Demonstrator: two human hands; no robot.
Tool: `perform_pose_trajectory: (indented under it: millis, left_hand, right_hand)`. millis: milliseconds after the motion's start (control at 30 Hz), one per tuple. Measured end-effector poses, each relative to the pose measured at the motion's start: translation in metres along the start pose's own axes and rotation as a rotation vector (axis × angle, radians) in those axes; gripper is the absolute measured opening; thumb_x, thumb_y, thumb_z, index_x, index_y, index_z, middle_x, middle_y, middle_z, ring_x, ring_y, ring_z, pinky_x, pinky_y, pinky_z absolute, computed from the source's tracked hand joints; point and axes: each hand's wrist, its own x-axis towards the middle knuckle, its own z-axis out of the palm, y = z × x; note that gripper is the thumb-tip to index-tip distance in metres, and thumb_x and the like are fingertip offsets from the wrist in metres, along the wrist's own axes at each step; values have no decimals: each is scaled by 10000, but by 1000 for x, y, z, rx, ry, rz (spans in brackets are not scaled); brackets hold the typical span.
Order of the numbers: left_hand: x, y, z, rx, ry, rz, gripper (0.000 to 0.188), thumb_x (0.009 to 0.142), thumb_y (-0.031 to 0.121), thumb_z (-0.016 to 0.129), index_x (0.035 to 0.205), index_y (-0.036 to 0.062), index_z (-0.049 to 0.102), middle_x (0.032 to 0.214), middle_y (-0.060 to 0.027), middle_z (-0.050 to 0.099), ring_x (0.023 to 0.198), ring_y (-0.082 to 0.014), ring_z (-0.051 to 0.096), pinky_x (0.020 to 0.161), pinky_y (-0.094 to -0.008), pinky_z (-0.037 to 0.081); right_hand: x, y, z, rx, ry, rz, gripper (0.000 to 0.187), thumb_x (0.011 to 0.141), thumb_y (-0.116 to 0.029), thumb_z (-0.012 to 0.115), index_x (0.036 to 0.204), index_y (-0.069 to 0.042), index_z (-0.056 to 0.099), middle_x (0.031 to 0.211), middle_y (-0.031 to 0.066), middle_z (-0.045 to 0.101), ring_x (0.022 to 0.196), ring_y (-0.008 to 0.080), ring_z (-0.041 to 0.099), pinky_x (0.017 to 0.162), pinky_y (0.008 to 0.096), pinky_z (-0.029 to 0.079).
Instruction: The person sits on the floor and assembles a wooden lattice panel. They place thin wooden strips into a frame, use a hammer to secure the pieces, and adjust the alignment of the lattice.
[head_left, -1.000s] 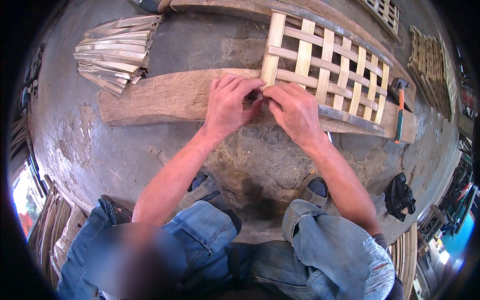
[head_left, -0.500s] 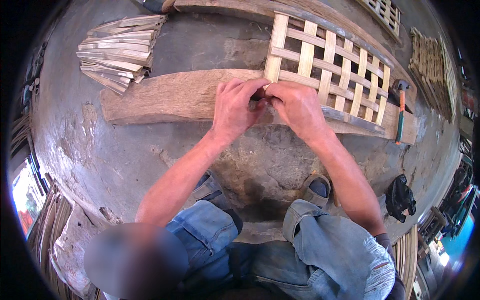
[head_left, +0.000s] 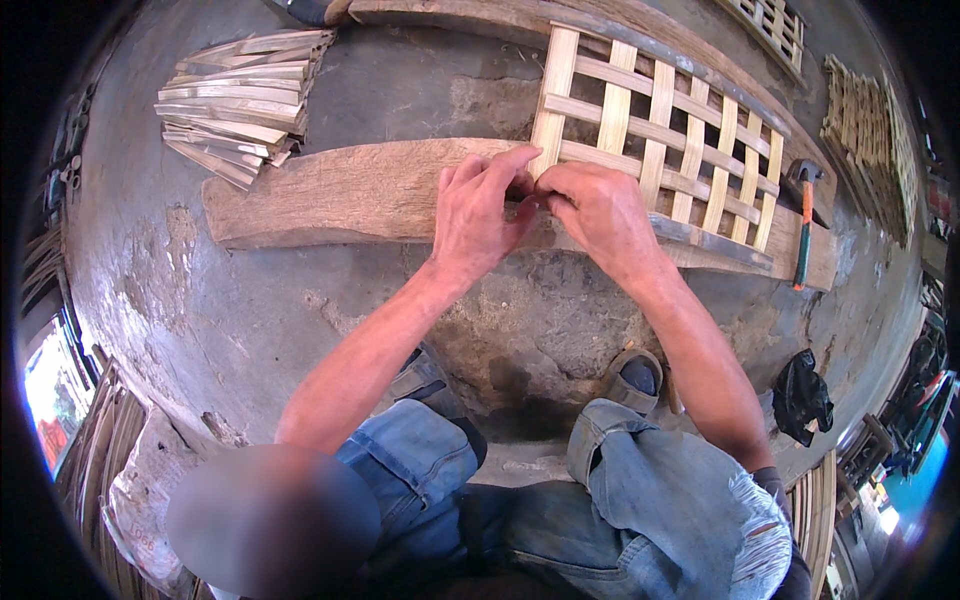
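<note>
A panel of woven flat bamboo strips (head_left: 655, 130) lies across two wooden beams, held between dark side rails (head_left: 712, 242). My left hand (head_left: 475, 210) is at the panel's near left corner. Its index finger reaches over the end of the leftmost upright strip (head_left: 553, 95), with the thumb apart below. Against that same end, my right hand (head_left: 600, 212) has its thumb and forefinger pinched together. Whatever lies between those fingertips is hidden. The fingers of the two hands nearly meet over the near beam (head_left: 330, 195).
A fanned pile of split strips (head_left: 240, 95) lies at the far left. A hammer (head_left: 803, 225) with an orange and green handle leans by the near beam's right end. Stacked woven panels (head_left: 868, 150) stand at the far right. A black plastic bag (head_left: 802, 398) sits on the floor.
My left index finger has lifted slightly and straightened away from the right fingertips. The right hand has shifted only a little, staying at the corner. The panel keeps its place.
</note>
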Motion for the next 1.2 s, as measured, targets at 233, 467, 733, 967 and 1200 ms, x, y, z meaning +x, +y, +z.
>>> perform_pose_trajectory:
  millis: [233,467,733,967,1200]
  left_hand:
    - [2,-1,5,10,-3,22,657,694,30,764,1302,156,549,877,31,696,870,-203,613,806,-376,430]
    - [3,0,5,-5,12,22,632,692,20,747,1278,150,549,863,27,688,868,-216,613,807,-385,432]
    - [1,-1,7,-14,22,24,617,695,26,758,1265,151,559,870,21,691,880,-222,617,806,-391,432]
    - [-1,-6,9,-121,47,-4,643,694,43,778,1290,148,561,895,14,700,889,-223,622,818,-391,436]
    - [0,-6,7,-103,52,18,614,710,64,788,1282,150,583,915,0,705,920,-236,630,853,-399,440]
  right_hand:
    - [-3,8,-8,196,0,186,159,810,-77,684,962,-42,717,899,152,699,856,342,676,759,397,550]
    - [-5,8,-5,144,38,168,137,822,-131,692,924,-46,725,902,135,700,869,344,662,762,413,532]
    - [-5,8,1,14,47,128,146,807,-162,674,895,-56,721,878,132,689,881,355,646,772,451,518]
    - [-4,6,2,10,53,124,134,799,-165,685,878,-60,714,869,130,685,865,359,646,750,460,513]
    - [-4,7,1,31,49,139,142,796,-180,685,873,-65,715,867,135,683,866,366,649,743,464,513]
